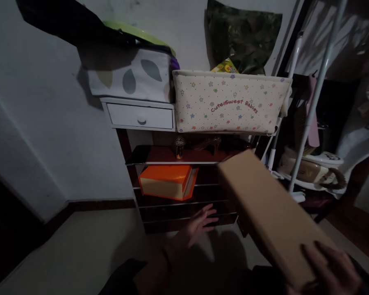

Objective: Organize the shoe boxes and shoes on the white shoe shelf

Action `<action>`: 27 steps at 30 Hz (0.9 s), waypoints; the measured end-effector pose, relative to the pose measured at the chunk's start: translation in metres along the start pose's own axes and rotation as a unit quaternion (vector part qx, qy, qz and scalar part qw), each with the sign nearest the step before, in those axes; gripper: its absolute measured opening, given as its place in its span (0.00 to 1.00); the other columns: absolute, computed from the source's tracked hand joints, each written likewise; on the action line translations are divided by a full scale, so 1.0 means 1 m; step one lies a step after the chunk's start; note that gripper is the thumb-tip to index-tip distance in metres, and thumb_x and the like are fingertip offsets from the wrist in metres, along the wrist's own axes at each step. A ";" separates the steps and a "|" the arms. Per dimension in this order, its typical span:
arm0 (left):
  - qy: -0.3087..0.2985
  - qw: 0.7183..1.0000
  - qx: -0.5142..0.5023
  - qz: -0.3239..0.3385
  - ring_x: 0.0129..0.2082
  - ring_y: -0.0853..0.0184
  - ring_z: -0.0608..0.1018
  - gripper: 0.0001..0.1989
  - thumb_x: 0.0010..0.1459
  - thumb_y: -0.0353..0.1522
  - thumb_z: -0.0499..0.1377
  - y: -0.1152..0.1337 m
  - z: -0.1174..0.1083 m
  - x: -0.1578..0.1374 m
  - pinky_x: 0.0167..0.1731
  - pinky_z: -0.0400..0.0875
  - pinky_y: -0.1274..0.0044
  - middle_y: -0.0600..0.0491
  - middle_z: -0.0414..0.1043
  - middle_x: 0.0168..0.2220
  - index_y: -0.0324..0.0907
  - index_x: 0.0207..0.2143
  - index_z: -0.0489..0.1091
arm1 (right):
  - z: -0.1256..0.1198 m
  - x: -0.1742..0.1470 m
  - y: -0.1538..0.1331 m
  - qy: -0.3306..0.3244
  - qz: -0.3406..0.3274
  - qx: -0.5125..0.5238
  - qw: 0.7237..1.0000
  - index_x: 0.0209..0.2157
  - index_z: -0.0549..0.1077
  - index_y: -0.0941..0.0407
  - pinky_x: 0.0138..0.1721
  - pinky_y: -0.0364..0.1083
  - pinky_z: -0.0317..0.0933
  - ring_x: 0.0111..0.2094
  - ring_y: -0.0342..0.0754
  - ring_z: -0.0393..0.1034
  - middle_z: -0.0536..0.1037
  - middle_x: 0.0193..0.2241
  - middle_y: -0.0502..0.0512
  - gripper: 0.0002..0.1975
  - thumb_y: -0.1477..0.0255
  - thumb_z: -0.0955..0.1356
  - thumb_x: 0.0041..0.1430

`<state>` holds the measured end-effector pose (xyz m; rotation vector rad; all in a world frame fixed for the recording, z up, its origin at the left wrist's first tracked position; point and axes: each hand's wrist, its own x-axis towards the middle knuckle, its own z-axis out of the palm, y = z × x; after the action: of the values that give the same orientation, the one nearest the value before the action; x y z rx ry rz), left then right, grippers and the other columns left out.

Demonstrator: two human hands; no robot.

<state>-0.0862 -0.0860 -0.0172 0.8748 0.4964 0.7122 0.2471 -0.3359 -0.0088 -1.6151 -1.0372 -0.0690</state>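
We hold a long brown cardboard box (264, 205) at the lower right of the view, its far end raised toward a dark shoe rack (178, 205) and its near end low beside us. Our right hand (329, 266) clasps that near end, fingers curled over the top face of the box. Our left hand (197, 225) is open and holds nothing, fingers spread, stretched out in front of the rack's lowest rails; whether it touches them we cannot tell.

On a middle shelf of the rack, left of the box's far end, lies an orange box (166, 180), tilted slightly. One shelf up stands a pair of glittering high-heeled shoes (199, 145) in deep shadow. Above them, a white drawer (141, 116) with a round knob sits at the left, topped by a fabric bin with a grey leaf pattern (132, 80). Just beside it, to the right, rests a cream fabric basket (230, 102) dotted with coloured stars and printed "Cute Sweet Babies".

A camouflage cloth (242, 35) hangs against the pale wall behind the basket. To the right, a white metal pole (313, 98) slants across a second stand crowded with dim objects. The floor (80, 241) below is pale.
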 end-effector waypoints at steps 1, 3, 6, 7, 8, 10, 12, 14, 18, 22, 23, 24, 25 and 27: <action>-0.022 1.000 -0.020 -0.001 0.63 0.49 0.72 0.32 0.58 0.53 0.65 0.000 0.005 0.002 0.60 0.64 0.57 0.41 0.63 0.68 0.49 0.60 0.71 | 0.012 0.000 -0.006 -0.025 -0.121 -0.059 0.991 0.43 0.79 0.22 0.62 0.79 0.58 0.60 0.78 0.65 0.76 0.52 0.52 0.40 0.62 0.85 0.21; -0.054 0.996 -0.075 -0.002 0.66 0.48 0.68 0.35 0.58 0.58 0.61 0.000 0.014 0.007 0.62 0.62 0.55 0.41 0.64 0.68 0.48 0.60 0.71 | 0.034 0.001 -0.019 -0.079 -0.365 -0.158 0.914 0.48 0.77 0.21 0.58 0.78 0.63 0.53 0.75 0.72 0.81 0.43 0.52 0.38 0.56 0.83 0.29; -0.074 0.986 -0.150 0.001 0.68 0.47 0.66 0.38 0.59 0.61 0.57 -0.002 0.022 0.015 0.66 0.57 0.54 0.40 0.71 0.63 0.44 0.60 0.70 | 0.058 0.009 -0.037 -0.101 -0.562 -0.206 0.795 0.53 0.77 0.30 0.64 0.75 0.59 0.51 0.68 0.73 0.83 0.40 0.48 0.31 0.57 0.80 0.44; -0.071 0.983 -0.168 -0.001 0.68 0.47 0.67 0.38 0.60 0.60 0.56 -0.004 0.023 0.019 0.67 0.56 0.54 0.40 0.73 0.62 0.43 0.60 0.71 | 0.063 0.012 -0.043 -0.091 -0.591 -0.209 0.774 0.52 0.78 0.32 0.68 0.73 0.55 0.53 0.65 0.72 0.83 0.43 0.46 0.28 0.60 0.79 0.48; -0.069 0.980 -0.185 -0.007 0.68 0.47 0.67 0.37 0.61 0.59 0.56 -0.006 0.023 0.022 0.67 0.55 0.54 0.40 0.74 0.61 0.41 0.60 0.71 | 0.068 0.014 -0.048 -0.079 -0.610 -0.207 0.761 0.51 0.79 0.34 0.71 0.70 0.51 0.58 0.64 0.69 0.82 0.47 0.43 0.24 0.63 0.78 0.50; -0.067 0.974 -0.217 -0.017 0.68 0.48 0.67 0.35 0.63 0.57 0.55 -0.013 0.019 0.029 0.68 0.54 0.55 0.40 0.75 0.59 0.40 0.59 0.71 | 0.074 0.017 -0.055 -0.068 -0.636 -0.200 0.742 0.49 0.81 0.37 0.74 0.68 0.43 0.68 0.64 0.57 0.75 0.59 0.37 0.22 0.71 0.76 0.53; -0.063 0.967 -0.247 -0.021 0.67 0.49 0.68 0.34 0.66 0.55 0.53 -0.021 0.014 0.035 0.69 0.53 0.57 0.40 0.76 0.59 0.39 0.59 0.71 | 0.079 0.015 -0.057 -0.080 -0.653 -0.196 0.727 0.49 0.81 0.40 0.74 0.69 0.38 0.73 0.67 0.44 0.64 0.69 0.34 0.21 0.76 0.73 0.56; -0.055 0.962 -0.268 -0.021 0.67 0.50 0.69 0.35 0.66 0.56 0.52 -0.028 0.010 0.039 0.68 0.53 0.58 0.40 0.76 0.58 0.38 0.60 0.70 | 0.085 0.010 -0.054 -0.088 -0.649 -0.182 0.733 0.49 0.81 0.42 0.74 0.69 0.36 0.74 0.68 0.40 0.57 0.72 0.36 0.21 0.78 0.71 0.59; -0.067 0.959 -0.276 -0.018 0.67 0.50 0.68 0.39 0.65 0.58 0.51 -0.034 0.006 0.042 0.66 0.57 0.59 0.39 0.74 0.61 0.38 0.64 0.66 | 0.099 0.007 -0.040 -0.084 -0.611 -0.156 0.771 0.49 0.81 0.45 0.74 0.67 0.37 0.74 0.65 0.43 0.54 0.73 0.36 0.20 0.81 0.69 0.62; -0.018 0.973 -0.227 -0.022 0.64 0.54 0.72 0.33 0.67 0.56 0.52 -0.031 0.010 0.043 0.61 0.63 0.61 0.43 0.72 0.62 0.45 0.64 0.64 | 0.122 0.024 -0.033 -0.102 -0.623 -0.180 0.755 0.51 0.81 0.46 0.75 0.68 0.30 0.74 0.63 0.42 0.64 0.69 0.37 0.19 0.80 0.66 0.66; -0.002 0.978 -0.209 -0.022 0.63 0.54 0.72 0.32 0.67 0.55 0.52 -0.030 0.012 0.043 0.60 0.64 0.61 0.44 0.72 0.62 0.46 0.64 0.63 | 0.129 0.029 -0.033 -0.109 -0.625 -0.188 0.750 0.52 0.80 0.46 0.75 0.68 0.29 0.74 0.63 0.41 0.68 0.66 0.39 0.20 0.80 0.66 0.66; 0.005 0.981 -0.193 -0.018 0.62 0.55 0.73 0.32 0.67 0.55 0.52 -0.029 0.014 0.043 0.59 0.65 0.62 0.45 0.71 0.62 0.47 0.64 0.63 | 0.138 0.034 -0.034 -0.117 -0.624 -0.197 0.747 0.52 0.80 0.46 0.75 0.69 0.28 0.74 0.63 0.40 0.72 0.63 0.41 0.19 0.79 0.66 0.66; 0.001 0.984 -0.177 -0.014 0.62 0.55 0.73 0.32 0.66 0.56 0.53 -0.028 0.016 0.042 0.58 0.65 0.62 0.46 0.71 0.62 0.49 0.64 0.63 | 0.146 0.037 -0.036 -0.124 -0.622 -0.204 0.745 0.53 0.80 0.45 0.75 0.69 0.26 0.74 0.63 0.39 0.75 0.60 0.42 0.19 0.77 0.67 0.67; -0.021 0.988 -0.151 -0.004 0.62 0.55 0.72 0.32 0.65 0.56 0.54 -0.027 0.018 0.041 0.58 0.65 0.62 0.47 0.69 0.64 0.51 0.65 0.64 | 0.167 0.042 -0.040 -0.133 -0.617 -0.219 0.744 0.53 0.79 0.47 0.74 0.70 0.23 0.74 0.65 0.36 0.77 0.58 0.46 0.16 0.73 0.67 0.68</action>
<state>-0.0371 -0.0774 -0.0339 0.6012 0.3418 0.7371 0.1690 -0.1778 -0.0120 -1.0331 -2.3063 -1.0659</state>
